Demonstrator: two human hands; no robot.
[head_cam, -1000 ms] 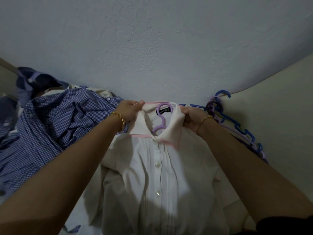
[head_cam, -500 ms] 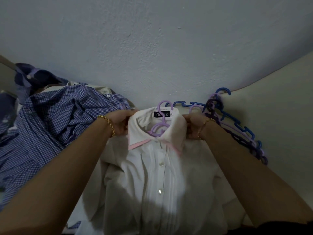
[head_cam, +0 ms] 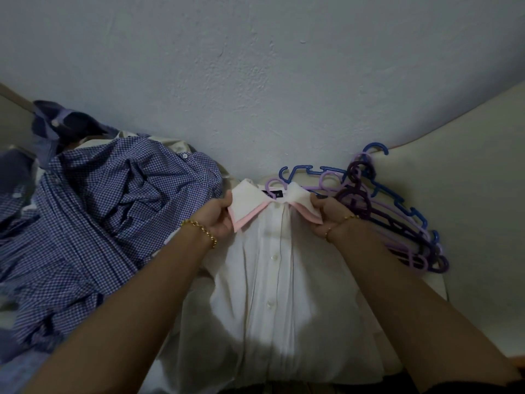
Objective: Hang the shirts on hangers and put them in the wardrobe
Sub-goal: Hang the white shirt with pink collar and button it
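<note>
**White shirt, pink-edged collar, on lilac hanger: collar now closed**

We list the white shirt (head_cam: 272,280) lying front up and buttoned on a pale surface (head_cam: 468,194). We take it for a bed, though the dim light leaves that unsure. Its collar (head_cam: 247,203) lies at the far edge by the wall (head_cam: 255,81). Half a second ago the collar stood open round the hanger's neck; it is now folded down and drawn together, with only the lilac hook (head_cam: 272,184) showing above it. We judge this shirt hung and ready for the wardrobe, which is out of view. The left hand (head_cam: 218,220) pinches one collar tip and the right hand (head_cam: 326,214) the other, fingers curled, forearms reaching in from the near edge. Spare hangers (head_cam: 397,220) are heaped toward the far right corner, and a blue checked shirt (head_cam: 99,223) lies crumpled along the left edge, unhung.
</note>
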